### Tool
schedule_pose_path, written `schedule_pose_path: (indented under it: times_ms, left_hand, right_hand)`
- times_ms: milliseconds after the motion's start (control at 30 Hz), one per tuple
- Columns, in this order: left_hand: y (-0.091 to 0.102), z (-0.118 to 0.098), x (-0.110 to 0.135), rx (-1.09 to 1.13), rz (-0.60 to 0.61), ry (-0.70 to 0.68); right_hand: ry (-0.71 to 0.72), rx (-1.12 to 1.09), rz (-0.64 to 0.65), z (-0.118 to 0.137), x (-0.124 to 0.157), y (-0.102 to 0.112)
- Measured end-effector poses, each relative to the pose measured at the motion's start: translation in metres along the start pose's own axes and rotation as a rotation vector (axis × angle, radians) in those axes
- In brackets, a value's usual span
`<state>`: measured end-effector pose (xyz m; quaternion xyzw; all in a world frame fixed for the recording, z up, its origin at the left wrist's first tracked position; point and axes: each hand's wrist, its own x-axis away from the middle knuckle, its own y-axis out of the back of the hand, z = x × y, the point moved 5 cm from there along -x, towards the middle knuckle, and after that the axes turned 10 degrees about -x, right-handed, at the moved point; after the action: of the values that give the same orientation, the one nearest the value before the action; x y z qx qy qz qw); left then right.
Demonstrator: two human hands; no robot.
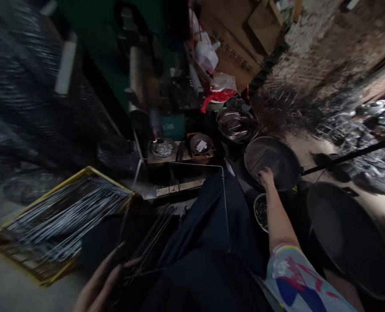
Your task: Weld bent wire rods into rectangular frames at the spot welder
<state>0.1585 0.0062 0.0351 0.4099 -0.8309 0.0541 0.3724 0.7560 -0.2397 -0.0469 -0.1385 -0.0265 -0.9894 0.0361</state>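
Note:
My right hand (266,177) reaches into a wide dark round pan (285,162) at the right, its fingers bent together at the near rim. Whatever they pinch is too small to make out. My left hand (103,279), at the lower left, has its fingers stretched out and apart. Close to its fingertips lies a loose bundle of thin metal rods (156,232), beside my dark-clothed leg. A thin bent wire (225,203) runs over my lap. Just below the right hand, a small bowl (260,212) of small metal pieces is partly covered by my forearm.
A yellow crate (46,281) full of metal rods stands at the left. Ahead is a green machine (173,125) with a dish of small metal parts (163,148) and another dish (200,144). A large black basin (351,238) stands at the right; cardboard (234,56) lies behind.

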Motion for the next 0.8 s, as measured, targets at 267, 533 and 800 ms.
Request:
schedule_pose_path:
  times_ms: [267,533,800]
  left_hand:
    - [-0.021,0.035,0.009,0.299,0.188,0.038]
    - [0.013,0.059,0.028,0.598,0.052,0.048]
    - [-0.011,0.044,0.020,0.608,0.032,-0.046]
  right_hand:
    - [0.131,-0.065,0.201,0.016,0.055,-0.003]
    - [0.278,0.131,0.273,0.058,0.111,-0.011]
    - [0.545,0.503,0.479,0.120,0.190,-0.045]
